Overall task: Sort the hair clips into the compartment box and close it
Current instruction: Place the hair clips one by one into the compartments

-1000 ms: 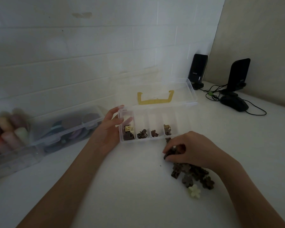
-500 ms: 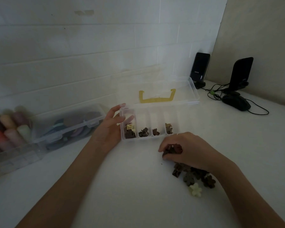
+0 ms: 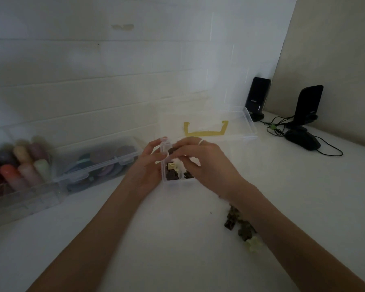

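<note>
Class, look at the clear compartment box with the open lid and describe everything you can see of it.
The compartment box is clear plastic, low and rectangular, split by thin walls into narrow compartments. Its lid lies open behind it, a yellow handle showing there. It sits on the white table. The leftmost compartment holds dark clips and a cream one. The left hand touches its left end; the right hand reaches over it, pinching a dark hair clip, and hides the right compartments.

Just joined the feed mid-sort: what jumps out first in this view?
Centre frame, the right hand pinches a dark hair clip over the compartment box, which the left hand steadies at its left end. Its lid lies open behind, and a pile of unsorted clips sits under the right forearm.
</note>
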